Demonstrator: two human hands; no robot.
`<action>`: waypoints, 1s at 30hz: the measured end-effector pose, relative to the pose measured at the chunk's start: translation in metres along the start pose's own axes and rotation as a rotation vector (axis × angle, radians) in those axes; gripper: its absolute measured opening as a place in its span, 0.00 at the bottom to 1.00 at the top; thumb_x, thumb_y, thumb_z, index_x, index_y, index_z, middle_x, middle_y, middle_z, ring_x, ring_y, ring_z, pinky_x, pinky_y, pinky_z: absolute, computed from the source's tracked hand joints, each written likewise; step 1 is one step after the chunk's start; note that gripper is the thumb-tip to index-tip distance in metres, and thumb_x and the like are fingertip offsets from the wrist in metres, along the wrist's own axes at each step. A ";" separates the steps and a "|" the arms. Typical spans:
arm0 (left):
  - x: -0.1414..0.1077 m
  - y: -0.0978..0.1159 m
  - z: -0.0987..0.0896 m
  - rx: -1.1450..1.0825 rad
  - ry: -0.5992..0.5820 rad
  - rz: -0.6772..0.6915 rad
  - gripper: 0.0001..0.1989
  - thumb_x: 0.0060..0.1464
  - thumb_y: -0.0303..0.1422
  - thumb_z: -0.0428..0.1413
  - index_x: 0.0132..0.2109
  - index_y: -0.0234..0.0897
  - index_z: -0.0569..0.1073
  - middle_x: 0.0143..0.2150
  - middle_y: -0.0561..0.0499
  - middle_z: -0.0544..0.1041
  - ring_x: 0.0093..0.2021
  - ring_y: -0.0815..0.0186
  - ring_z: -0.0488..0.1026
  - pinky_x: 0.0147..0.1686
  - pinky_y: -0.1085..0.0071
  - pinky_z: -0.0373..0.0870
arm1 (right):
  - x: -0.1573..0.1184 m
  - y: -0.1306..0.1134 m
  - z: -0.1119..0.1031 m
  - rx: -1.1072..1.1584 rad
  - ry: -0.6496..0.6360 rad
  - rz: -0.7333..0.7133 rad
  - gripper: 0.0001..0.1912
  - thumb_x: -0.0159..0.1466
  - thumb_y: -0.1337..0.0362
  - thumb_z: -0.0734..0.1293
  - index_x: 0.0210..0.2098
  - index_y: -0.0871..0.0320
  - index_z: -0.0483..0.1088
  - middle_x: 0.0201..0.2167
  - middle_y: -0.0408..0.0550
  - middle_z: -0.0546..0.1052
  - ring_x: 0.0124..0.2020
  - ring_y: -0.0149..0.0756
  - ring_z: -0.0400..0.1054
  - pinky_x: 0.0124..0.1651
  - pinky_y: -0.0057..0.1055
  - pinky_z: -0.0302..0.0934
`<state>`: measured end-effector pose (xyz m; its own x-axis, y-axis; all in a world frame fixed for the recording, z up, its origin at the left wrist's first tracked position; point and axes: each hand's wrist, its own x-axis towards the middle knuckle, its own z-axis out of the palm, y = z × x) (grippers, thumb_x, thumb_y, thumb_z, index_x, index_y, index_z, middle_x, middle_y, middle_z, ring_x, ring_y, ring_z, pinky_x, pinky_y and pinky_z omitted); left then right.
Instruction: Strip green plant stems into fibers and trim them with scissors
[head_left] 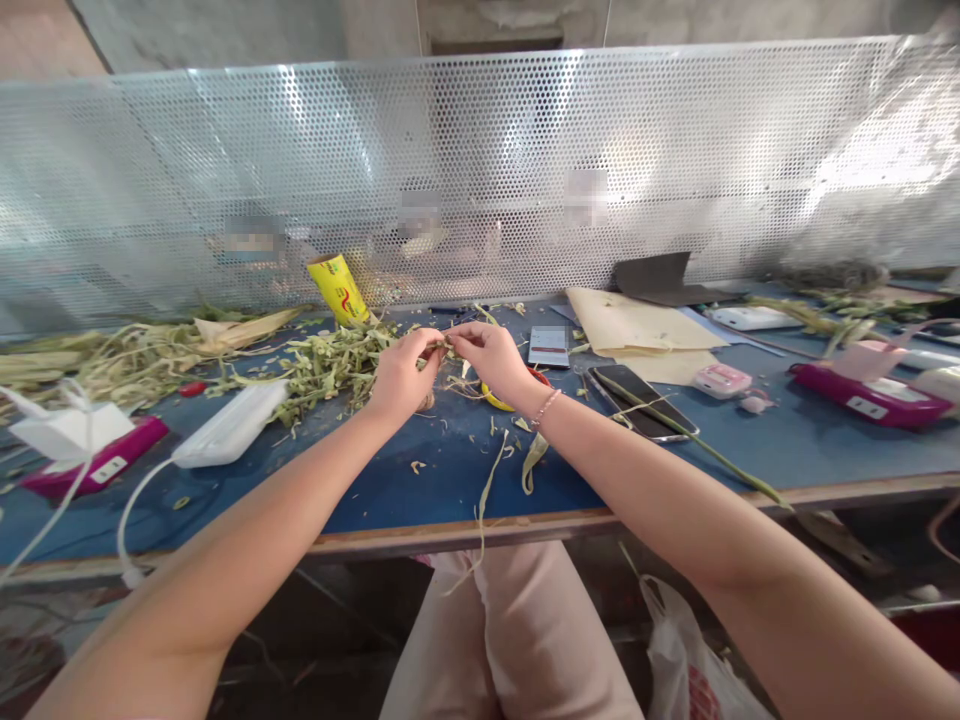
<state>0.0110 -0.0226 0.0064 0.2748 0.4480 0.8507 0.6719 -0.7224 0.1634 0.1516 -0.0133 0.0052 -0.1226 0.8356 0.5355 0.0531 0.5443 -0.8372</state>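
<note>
My left hand (407,372) and my right hand (493,360) meet over the middle of the blue table, fingertips pinched together. Between them is something small and greenish-brown that I cannot make out. A pile of pale green dried plant pieces (326,365) lies just left of my left hand. Under my right wrist, partly hidden, is a round yellow and red thing (496,397). A limp strip of dried leaf (534,465) lies below my right wrist, and a longer thin strip (487,490) hangs over the table edge.
A yellow tube (339,288) leans by the perforated metal screen (480,150). To the right are a phone (637,400) with a green stem (720,465) across it, tan paper (637,325) and a magenta power strip (870,393). A white power bank (231,425) and another magenta strip (97,465) lie left.
</note>
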 end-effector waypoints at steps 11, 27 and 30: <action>-0.001 0.004 -0.004 -0.239 -0.057 -0.116 0.10 0.50 0.26 0.45 0.39 0.35 0.68 0.33 0.50 0.74 0.31 0.69 0.72 0.32 0.72 0.70 | 0.003 0.009 0.002 0.135 -0.020 0.065 0.10 0.55 0.61 0.62 0.29 0.60 0.71 0.25 0.44 0.72 0.28 0.26 0.63 0.34 0.27 0.59; 0.006 0.007 -0.003 0.040 0.061 -0.044 0.05 0.48 0.28 0.52 0.27 0.36 0.71 0.22 0.54 0.69 0.21 0.73 0.61 0.24 0.74 0.62 | -0.002 0.003 0.007 0.319 0.030 0.255 0.10 0.48 0.58 0.68 0.22 0.60 0.70 0.23 0.44 0.72 0.28 0.27 0.65 0.33 0.26 0.60; 0.006 0.006 -0.002 0.034 0.061 -0.037 0.05 0.48 0.28 0.52 0.27 0.36 0.71 0.20 0.55 0.66 0.21 0.73 0.61 0.24 0.74 0.61 | -0.004 -0.003 0.007 0.396 0.030 0.331 0.08 0.48 0.60 0.68 0.21 0.60 0.70 0.25 0.45 0.73 0.31 0.27 0.66 0.34 0.26 0.61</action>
<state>0.0150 -0.0255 0.0135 0.2081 0.4402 0.8734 0.7042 -0.6872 0.1785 0.1447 -0.0187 0.0044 -0.1338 0.9633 0.2325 -0.2960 0.1851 -0.9371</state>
